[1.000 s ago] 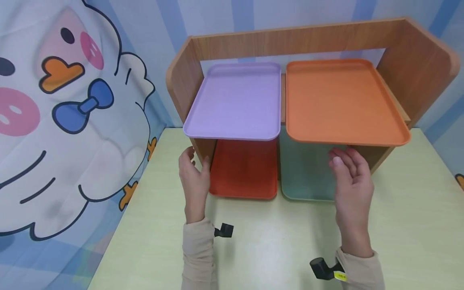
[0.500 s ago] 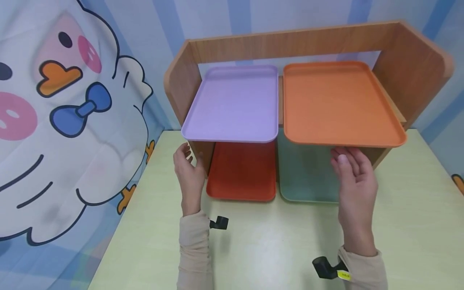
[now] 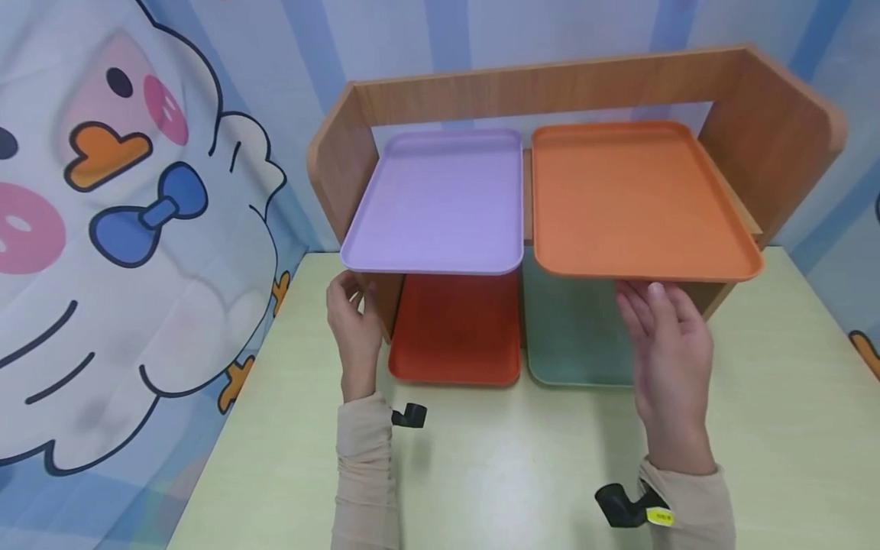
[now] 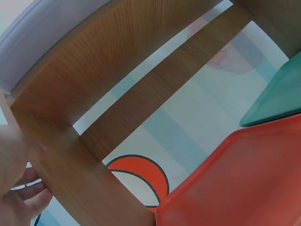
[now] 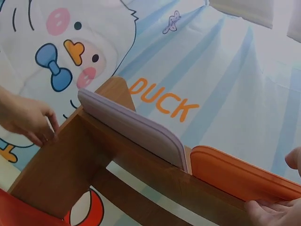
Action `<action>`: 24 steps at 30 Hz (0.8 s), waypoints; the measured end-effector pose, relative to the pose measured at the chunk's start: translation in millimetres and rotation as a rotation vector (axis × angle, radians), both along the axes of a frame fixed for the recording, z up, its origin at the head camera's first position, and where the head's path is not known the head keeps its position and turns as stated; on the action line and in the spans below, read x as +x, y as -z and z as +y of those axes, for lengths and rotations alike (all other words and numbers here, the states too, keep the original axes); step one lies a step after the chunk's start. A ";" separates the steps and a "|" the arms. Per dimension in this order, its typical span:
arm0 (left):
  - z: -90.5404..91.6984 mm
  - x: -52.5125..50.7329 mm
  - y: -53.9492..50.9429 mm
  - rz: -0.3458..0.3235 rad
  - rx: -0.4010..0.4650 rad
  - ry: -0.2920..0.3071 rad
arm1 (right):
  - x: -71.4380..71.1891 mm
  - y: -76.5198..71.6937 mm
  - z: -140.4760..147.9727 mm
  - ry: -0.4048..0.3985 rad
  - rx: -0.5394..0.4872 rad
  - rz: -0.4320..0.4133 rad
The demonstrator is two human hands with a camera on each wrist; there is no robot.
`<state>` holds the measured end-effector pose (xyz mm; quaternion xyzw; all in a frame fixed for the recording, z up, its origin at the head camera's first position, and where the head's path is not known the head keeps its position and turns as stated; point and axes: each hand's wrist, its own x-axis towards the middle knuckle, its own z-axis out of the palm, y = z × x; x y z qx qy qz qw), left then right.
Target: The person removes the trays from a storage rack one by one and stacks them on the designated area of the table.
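A two-level wooden shelf (image 3: pixel 550 84) stands on the table. On its upper level a purple tray (image 3: pixel 435 200) lies left of an orange tray (image 3: pixel 639 200); both overhang the front. Below are a red tray (image 3: pixel 455 330) and a green tray (image 3: pixel 576 336). My left hand (image 3: pixel 354 328) grips the front edge of the shelf's left side panel (image 4: pixel 70 165), with fingers curled along the outer side. My right hand (image 3: pixel 672 359) is at the orange tray's front rim, its fairly straight fingers reaching beneath and partly hidden, the thumb by the rim.
The pale green table (image 3: pixel 495 466) extends in front of the shelf and to both sides. A cloth backdrop (image 3: pixel 385 38) with blue stripes and a large cartoon duck (image 3: pixel 199 305) hangs behind and at the left. Wrist cameras (image 3: pixel 619 504) sit on both sleeves.
My left hand has shifted slightly left and closed in on the side panel's edge. My right thumb has risen to the orange tray's rim. The trays keep their places on the shelf.
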<state>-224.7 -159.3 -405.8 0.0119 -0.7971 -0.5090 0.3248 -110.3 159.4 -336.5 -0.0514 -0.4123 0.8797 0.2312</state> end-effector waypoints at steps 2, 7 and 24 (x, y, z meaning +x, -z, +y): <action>-1.1 -1.5 1.1 0.006 0.014 0.009 | -1.4 -0.4 1.1 -0.017 -0.072 0.013; -3.2 -4.7 3.0 0.013 0.040 0.029 | -5.1 -1.1 2.0 -0.035 -0.198 0.055; -5.7 -11.6 8.5 0.008 0.033 0.009 | -20.2 -3.1 -0.2 -0.010 -0.291 0.103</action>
